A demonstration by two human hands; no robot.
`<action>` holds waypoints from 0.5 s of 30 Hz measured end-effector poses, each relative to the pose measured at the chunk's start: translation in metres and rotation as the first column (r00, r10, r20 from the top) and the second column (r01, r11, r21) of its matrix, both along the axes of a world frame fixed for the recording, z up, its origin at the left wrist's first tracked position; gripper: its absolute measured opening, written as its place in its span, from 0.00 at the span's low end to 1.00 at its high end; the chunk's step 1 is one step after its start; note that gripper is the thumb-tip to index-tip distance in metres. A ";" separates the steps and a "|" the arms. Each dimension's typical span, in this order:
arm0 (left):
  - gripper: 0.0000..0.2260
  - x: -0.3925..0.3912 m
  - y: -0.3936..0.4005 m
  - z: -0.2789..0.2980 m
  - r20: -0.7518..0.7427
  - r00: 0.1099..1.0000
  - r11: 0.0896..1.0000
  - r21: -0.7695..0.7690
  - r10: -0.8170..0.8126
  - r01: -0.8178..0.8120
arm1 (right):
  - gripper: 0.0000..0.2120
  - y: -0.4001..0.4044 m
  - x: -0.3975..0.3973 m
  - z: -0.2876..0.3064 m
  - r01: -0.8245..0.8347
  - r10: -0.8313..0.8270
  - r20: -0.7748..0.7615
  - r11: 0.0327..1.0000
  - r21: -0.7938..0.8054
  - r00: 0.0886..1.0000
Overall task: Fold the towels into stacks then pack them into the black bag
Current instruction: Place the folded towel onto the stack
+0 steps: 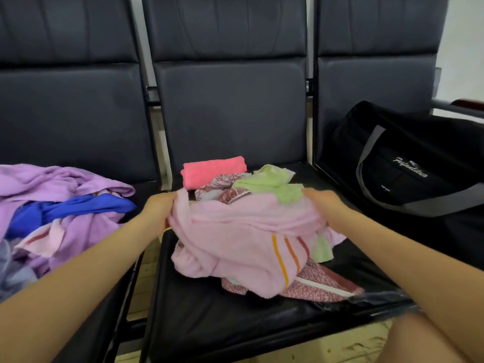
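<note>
Pink is the colour of the big towel [243, 231] that both hands are working on. It lies bunched up on the middle seat [209, 318] of a row of black chairs. The left hand [159, 208] has its grip closed on the left end of the pink towel, with cloth wrapped over the fingers. The right hand [322, 205] holds the right end; it looks like a closed grip too, but the picture is blurry there. The towel is not folded yet. It looks like the person is just starting to pull it straight. Under and behind it sit a green towel [269, 184] and a red patterned cloth [314, 286], both still crumpled. Only one thing looks done: a bright coral towel [213, 170] lies neatly folded at the back of the same seat. On the left seat is another messy heap, with a purple towel [52, 184], a blue cloth [73, 208] and more bits below. None of that is folded. The black bag [408, 163] sits on the right seat, well apart from the hands. I cannot tell if it is open, and I see no towels in it. So the job has only just begun. Most of the towels still need folding and stacking, and all the packing is still left to do.
</note>
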State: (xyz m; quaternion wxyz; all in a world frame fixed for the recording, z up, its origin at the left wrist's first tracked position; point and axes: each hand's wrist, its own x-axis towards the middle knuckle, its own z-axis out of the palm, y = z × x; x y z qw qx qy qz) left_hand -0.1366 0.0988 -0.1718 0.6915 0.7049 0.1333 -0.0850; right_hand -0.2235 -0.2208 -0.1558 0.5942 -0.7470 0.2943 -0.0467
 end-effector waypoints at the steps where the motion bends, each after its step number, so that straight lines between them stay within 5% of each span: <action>1: 0.18 -0.001 -0.002 -0.004 0.001 1.000 0.997 0.077 -0.030 0.030 | 0.23 0.005 -0.006 -0.005 -0.114 0.109 -0.063 0.990 -0.082 0.992; 4: 0.17 -0.006 -0.014 -0.004 -0.004 0.994 0.908 0.406 -0.111 0.103 | 0.11 0.009 -0.011 -0.016 -0.441 0.398 -0.198 0.853 -0.279 0.896; 8: 0.13 -0.020 -0.026 -0.003 -0.015 0.906 0.596 0.748 -0.423 0.291 | 0.08 0.011 -0.001 -0.009 -0.333 0.352 0.018 0.900 -0.281 0.936; 10: 0.09 -0.021 -0.027 -0.006 0.072 0.888 0.516 0.834 -0.454 0.197 | 0.09 0.012 0.002 -0.006 -0.271 0.306 0.132 0.934 -0.233 0.943; 15: 0.10 -0.018 -0.055 0.001 0.275 0.850 0.633 0.769 -0.449 0.086 | 0.07 0.014 0.004 0.009 -0.273 0.330 0.331 0.939 -0.209 0.884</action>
